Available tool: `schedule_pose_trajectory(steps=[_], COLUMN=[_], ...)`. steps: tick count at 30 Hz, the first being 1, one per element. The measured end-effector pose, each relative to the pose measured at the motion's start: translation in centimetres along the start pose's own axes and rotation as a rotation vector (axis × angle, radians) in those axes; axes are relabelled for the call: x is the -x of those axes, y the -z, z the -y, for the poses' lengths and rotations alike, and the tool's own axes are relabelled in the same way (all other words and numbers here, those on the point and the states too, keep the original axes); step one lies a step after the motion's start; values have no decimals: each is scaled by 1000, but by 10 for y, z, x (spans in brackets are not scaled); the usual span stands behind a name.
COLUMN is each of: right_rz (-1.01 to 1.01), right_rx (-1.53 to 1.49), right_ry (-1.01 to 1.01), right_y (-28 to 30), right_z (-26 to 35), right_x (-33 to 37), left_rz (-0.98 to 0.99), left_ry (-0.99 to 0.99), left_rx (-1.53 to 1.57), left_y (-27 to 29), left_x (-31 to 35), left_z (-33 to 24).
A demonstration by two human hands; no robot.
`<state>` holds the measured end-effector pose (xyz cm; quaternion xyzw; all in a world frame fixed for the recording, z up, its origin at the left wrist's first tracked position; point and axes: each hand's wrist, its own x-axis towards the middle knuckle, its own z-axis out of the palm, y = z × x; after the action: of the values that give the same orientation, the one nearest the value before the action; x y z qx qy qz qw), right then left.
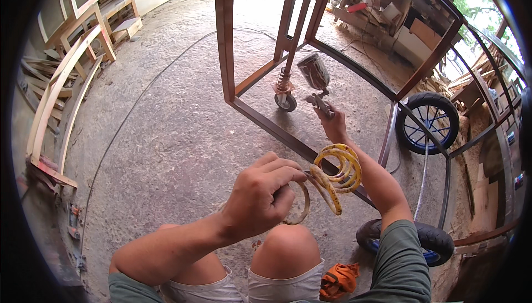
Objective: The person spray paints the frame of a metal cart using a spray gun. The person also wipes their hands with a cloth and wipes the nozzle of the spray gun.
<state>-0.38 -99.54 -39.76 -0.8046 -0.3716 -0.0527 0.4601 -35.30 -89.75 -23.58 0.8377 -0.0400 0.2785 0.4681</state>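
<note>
Right hand point(334, 124): closed around spray gun point(317, 84), nozzle near frame point(260, 117).
Left hand point(260, 195): pinching coiled hose point(335, 175).
Progress: frame already looks coated; how much spraying remains, cannot tell.

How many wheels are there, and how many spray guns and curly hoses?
Big black wheels with blue rims: 2
Small caster wheel: 1
Spray gun, in the right hand: 1
Coiled yellow hose, in the left hand: 1
Total: 5
</note>
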Motion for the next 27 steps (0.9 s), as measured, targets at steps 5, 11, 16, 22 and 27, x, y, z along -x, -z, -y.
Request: schedule_pose_trajectory(steps=[5, 11, 16, 22, 27], right_rz=[-46, -20, -96, -216, -268], right_rx=[74, -2, -23, -114, -167], right_ry=[-27, 5, 16, 0, 57], right_y=[13, 16, 27, 54, 77], right_z=[0, 20, 40, 72, 110], right_x=[-7, -15, -35, -65, -85], left_rz=[-16, -18, -32, -113, -134], left_ry=[-14, -31, -22, -46, -31], left_rx=[4, -30, -22, -51, -74], left_y=[2, 3, 8, 20, 29], left_x=[-1, -1, -2, -6, -5], left_z=[-1, -1, -10, -10, -14])
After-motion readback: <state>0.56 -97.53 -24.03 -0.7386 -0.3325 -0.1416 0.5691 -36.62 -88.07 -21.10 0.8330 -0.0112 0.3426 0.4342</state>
